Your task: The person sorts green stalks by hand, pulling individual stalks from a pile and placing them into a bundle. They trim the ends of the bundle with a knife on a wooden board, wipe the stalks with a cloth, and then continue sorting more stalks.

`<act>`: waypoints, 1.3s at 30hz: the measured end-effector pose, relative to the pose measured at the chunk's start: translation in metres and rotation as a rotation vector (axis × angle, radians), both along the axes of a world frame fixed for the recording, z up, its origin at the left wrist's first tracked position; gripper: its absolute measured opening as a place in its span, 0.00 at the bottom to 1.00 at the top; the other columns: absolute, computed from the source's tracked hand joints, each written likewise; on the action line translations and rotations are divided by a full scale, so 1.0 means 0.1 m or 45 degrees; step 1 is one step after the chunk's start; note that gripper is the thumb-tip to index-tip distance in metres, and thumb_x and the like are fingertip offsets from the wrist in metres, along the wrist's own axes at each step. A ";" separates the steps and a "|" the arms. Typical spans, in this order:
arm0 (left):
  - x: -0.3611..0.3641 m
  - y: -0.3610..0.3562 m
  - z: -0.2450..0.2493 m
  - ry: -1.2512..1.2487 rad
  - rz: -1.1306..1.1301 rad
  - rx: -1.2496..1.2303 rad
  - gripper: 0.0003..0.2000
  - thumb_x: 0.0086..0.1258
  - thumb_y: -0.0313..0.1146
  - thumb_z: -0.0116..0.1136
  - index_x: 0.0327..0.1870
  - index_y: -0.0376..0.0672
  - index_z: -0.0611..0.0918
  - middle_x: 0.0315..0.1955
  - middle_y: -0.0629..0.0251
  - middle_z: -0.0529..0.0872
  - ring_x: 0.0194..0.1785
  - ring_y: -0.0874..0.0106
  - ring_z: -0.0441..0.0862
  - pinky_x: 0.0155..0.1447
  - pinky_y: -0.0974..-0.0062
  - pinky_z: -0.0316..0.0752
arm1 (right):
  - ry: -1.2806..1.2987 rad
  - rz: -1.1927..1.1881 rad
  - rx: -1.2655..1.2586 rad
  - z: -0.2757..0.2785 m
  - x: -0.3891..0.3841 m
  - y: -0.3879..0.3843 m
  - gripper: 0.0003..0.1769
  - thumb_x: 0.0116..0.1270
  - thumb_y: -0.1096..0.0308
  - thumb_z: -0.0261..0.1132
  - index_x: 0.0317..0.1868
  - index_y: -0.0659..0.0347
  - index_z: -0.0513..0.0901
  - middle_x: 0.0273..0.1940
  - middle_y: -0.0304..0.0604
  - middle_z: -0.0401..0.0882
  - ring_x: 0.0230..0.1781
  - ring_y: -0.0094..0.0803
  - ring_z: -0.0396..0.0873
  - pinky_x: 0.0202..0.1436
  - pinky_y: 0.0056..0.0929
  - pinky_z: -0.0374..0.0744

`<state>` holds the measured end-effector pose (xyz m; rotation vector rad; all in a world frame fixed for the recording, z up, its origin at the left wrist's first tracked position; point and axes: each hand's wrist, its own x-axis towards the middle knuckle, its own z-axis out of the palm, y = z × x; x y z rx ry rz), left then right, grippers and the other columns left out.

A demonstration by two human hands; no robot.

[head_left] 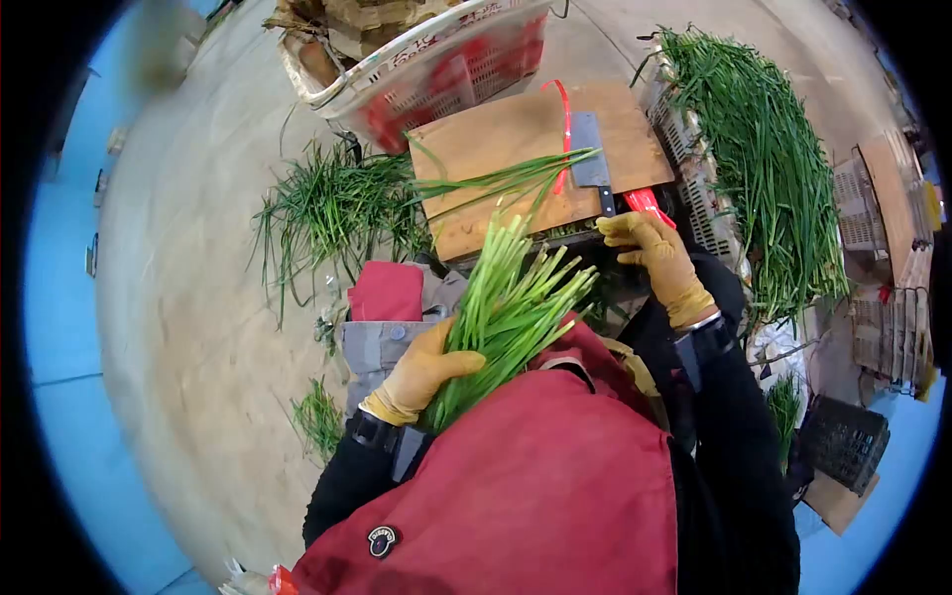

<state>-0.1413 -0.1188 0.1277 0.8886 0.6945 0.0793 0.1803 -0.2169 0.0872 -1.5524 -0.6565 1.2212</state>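
Observation:
My left hand (421, 374), in a yellow glove, is closed around a thick bunch of green chives (511, 312). Their pale cut ends fan upward, and the lower part rests against my red apron (516, 476). To the right of the bunch, my gloved right hand (656, 260) is raised with fingers half bent and apart from the thumb; I see nothing between them. Just beyond its fingertips lies a cleaver (588, 149) with a black handle on a wooden board (476, 139). A few loose chive stalks (506, 178) cross the board, their tips touching the blade.
A red strip (567, 119) lies over the board, with more red ties (645, 203) at its corner. A crate (684, 149) heaped with chives stands right. Loose greens (337, 203) lie on the floor left. Behind the board is a red-and-white basket (446, 84).

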 end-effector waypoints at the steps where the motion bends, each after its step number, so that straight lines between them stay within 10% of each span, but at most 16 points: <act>1: 0.00 0.01 0.03 0.000 0.019 -0.057 0.30 0.65 0.24 0.58 0.70 0.35 0.67 0.60 0.61 0.78 0.59 0.73 0.76 0.65 0.75 0.69 | 0.062 0.037 -0.039 -0.03 -0.04 -0.03 0.24 0.78 0.48 0.49 0.60 0.54 0.79 0.52 0.37 0.81 0.50 0.25 0.78 0.51 0.28 0.77; 9: -0.04 0.11 0.14 -0.005 0.010 -0.122 0.33 0.63 0.27 0.61 0.71 0.35 0.66 0.61 0.60 0.77 0.61 0.72 0.76 0.66 0.74 0.69 | 0.999 0.211 0.192 -0.13 -0.47 0.05 0.32 0.74 0.42 0.52 0.70 0.52 0.69 0.58 0.38 0.77 0.59 0.32 0.75 0.59 0.42 0.77; 15: 0.05 0.21 0.09 -0.114 -0.298 -0.076 0.38 0.62 0.35 0.64 0.73 0.36 0.61 0.64 0.62 0.74 0.65 0.73 0.72 0.69 0.72 0.65 | 1.290 0.133 0.499 0.09 -0.78 0.28 0.32 0.72 0.47 0.60 0.70 0.57 0.69 0.61 0.39 0.74 0.61 0.32 0.72 0.67 0.35 0.70; 22: 0.27 0.17 0.11 -0.159 -0.349 -0.172 0.38 0.58 0.39 0.71 0.69 0.36 0.67 0.63 0.56 0.75 0.62 0.65 0.78 0.68 0.67 0.69 | 1.260 -0.025 0.463 0.05 -0.77 0.28 0.32 0.70 0.51 0.64 0.68 0.60 0.70 0.57 0.41 0.77 0.56 0.32 0.77 0.62 0.34 0.75; 27: 0.28 0.06 -0.04 -0.272 -0.370 -0.115 0.38 0.58 0.35 0.73 0.70 0.39 0.67 0.63 0.61 0.76 0.63 0.69 0.76 0.67 0.70 0.68 | 0.646 0.152 0.309 -0.02 -0.68 0.35 0.25 0.61 0.80 0.62 0.60 0.65 0.76 0.47 0.41 0.83 0.44 0.29 0.82 0.53 0.29 0.80; 34: 0.04 -0.06 0.13 0.042 -0.263 0.184 0.29 0.60 0.28 0.68 0.64 0.37 0.73 0.54 0.65 0.82 0.56 0.74 0.78 0.62 0.73 0.72 | 0.505 -0.094 0.317 -0.42 -0.19 0.67 0.09 0.62 0.77 0.64 0.43 0.67 0.85 0.34 0.42 0.85 0.33 0.25 0.83 0.37 0.21 0.79; 39: -0.58 0.01 0.17 -0.022 0.244 -0.240 0.30 0.53 0.30 0.70 0.59 0.33 0.75 0.44 0.51 0.85 0.46 0.61 0.85 0.53 0.66 0.80 | 0.138 0.458 -0.146 -1.05 -0.57 0.73 0.10 0.68 0.69 0.62 0.43 0.66 0.85 0.34 0.40 0.86 0.33 0.24 0.83 0.38 0.22 0.80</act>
